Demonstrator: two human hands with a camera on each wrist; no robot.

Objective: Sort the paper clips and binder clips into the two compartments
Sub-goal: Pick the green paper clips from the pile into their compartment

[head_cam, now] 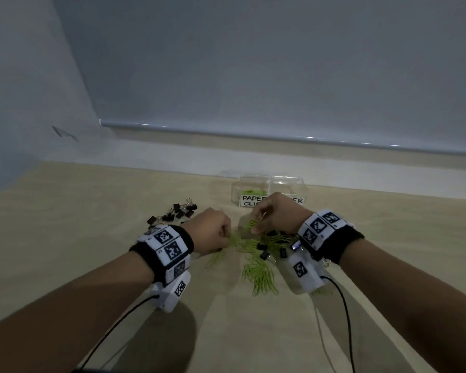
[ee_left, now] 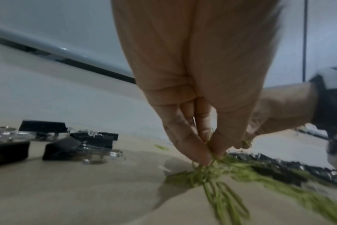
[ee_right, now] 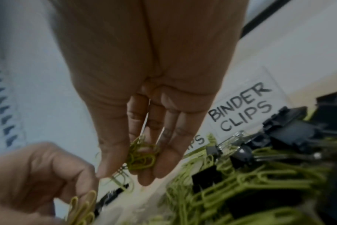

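Green paper clips [head_cam: 258, 273] lie heaped on the tan table, mixed with black binder clips [head_cam: 276, 236]. My left hand [head_cam: 213, 232] pinches a few green paper clips [ee_left: 208, 166] at the heap's left edge. My right hand [head_cam: 275, 214] is raised just above the heap and holds a bunch of green paper clips [ee_right: 140, 158] in its curled fingers. Behind it stands the clear two-compartment box [head_cam: 293, 184]; its left side, labelled for paper clips, holds some green clips [head_cam: 250, 191], and its right side reads BINDER CLIPS [ee_right: 240, 106].
A separate group of black binder clips [head_cam: 175, 211] lies on the table to the left of my left hand. A wall and a grey roller blind [head_cam: 280, 76] rise right behind the box. Cables run from both wrist cameras toward me.
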